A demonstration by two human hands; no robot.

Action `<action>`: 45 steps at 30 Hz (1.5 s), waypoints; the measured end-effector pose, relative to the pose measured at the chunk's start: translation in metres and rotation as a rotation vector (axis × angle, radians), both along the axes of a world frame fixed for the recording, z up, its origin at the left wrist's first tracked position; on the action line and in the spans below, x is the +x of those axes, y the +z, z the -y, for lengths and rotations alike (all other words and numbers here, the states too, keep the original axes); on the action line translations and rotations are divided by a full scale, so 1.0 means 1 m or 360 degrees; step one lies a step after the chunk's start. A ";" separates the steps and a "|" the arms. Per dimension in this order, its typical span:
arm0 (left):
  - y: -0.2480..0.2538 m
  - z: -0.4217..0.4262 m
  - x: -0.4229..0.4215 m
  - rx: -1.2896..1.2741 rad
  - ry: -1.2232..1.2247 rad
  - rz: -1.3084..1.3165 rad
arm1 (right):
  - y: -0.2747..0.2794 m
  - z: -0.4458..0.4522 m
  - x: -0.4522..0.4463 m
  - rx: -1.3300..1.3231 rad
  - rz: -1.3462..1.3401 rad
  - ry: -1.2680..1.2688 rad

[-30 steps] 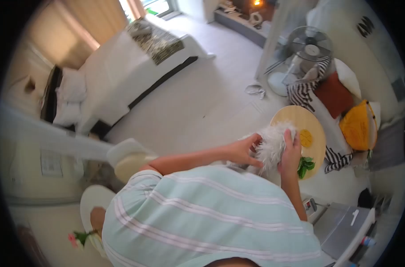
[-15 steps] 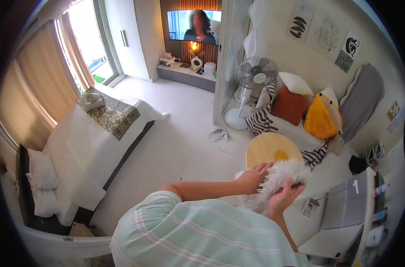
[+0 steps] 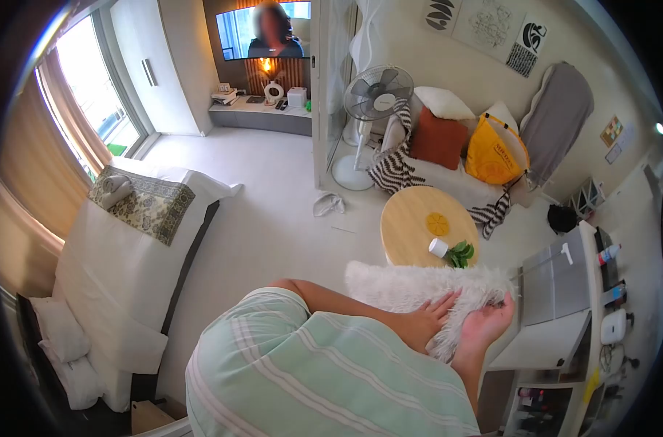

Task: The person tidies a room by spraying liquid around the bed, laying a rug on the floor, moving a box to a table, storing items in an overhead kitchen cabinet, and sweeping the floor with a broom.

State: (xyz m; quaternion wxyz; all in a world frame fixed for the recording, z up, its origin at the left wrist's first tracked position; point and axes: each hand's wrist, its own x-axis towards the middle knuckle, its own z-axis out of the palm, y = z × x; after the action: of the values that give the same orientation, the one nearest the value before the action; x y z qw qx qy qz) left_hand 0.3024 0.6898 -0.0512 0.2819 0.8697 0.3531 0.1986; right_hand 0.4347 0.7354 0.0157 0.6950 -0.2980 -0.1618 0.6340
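Note:
A white shaggy faux-fur throw [image 3: 393,286] spreads in front of me, its far edge near the round wooden table. My left hand [image 3: 429,320] lies on the fur with its fingers stretched out. At the right end of the throw, my right hand [image 3: 486,324] has its palm turned up and its fingers curled round the fur. What supports the throw is hidden. Just beyond it, the round table [image 3: 408,226] carries a yellow citrus-slice coaster [image 3: 437,223] and a green plant [image 3: 459,254] in a white pot [image 3: 438,247], which looks tipped over.
A bed [image 3: 120,269] stands on the left. Ahead are a standing fan [image 3: 379,95], a sofa with a rust cushion [image 3: 438,138] and a yellow bag [image 3: 495,153]. White cloth [image 3: 328,205] lies on the floor. A shelf unit [image 3: 590,291] rises at my right.
The throw has gone from bunched up between my hands to spread out leftward. My left hand has flattened on it. The plant and pot have come into sight as the view shifted.

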 end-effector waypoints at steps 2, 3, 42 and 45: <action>-0.010 -0.001 0.009 -0.0160 0.0011 -0.0047 | -0.006 0.001 -0.002 0.0040 -0.0066 -0.0023; -0.022 -0.003 0.014 -0.0071 -0.0004 0.0068 | -0.007 0.003 -0.005 0.0051 -0.0096 -0.0048; 0.064 -0.128 -0.065 0.0177 0.0237 -0.0450 | -0.051 -0.077 0.188 0.0456 0.2456 -0.0449; 0.040 -0.145 -0.091 0.0165 0.0440 -0.0819 | 0.019 -0.081 0.196 0.0600 0.2701 -0.0592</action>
State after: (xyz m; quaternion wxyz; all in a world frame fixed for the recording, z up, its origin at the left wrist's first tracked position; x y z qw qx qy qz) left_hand 0.2119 0.8351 -0.0111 0.1085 0.8483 0.5176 0.0257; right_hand 0.6304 0.8159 0.0351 0.4700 -0.5696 -0.6731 0.0391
